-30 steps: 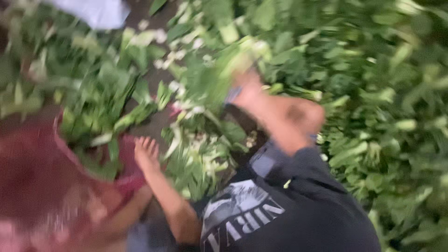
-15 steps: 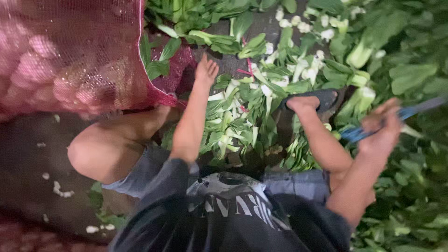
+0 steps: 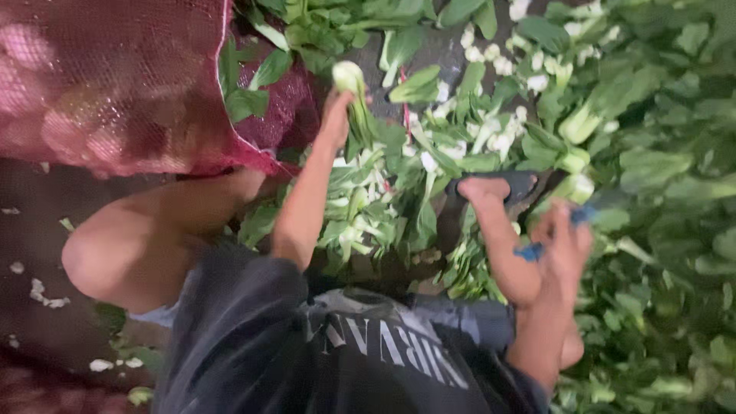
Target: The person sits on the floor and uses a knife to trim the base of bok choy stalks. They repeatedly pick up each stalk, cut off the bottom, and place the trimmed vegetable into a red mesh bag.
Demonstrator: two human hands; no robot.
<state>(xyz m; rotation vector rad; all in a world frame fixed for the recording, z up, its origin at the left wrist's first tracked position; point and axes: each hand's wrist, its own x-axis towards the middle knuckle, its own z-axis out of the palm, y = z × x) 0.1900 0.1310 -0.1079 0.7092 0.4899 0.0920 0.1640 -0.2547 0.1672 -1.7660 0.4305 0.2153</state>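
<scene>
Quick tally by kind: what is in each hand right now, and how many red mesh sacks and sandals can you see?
Leafy green stalk in the left hand: 1
Blue-handled tool in the right hand: 1
Red mesh sack: 1
Dark sandal: 1
Total: 4

Dim, flat light from above; motion blur softens everything, worst at the right edge.

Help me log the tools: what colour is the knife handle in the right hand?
Blue, seen in the head view: knife handle in the right hand.
</scene>
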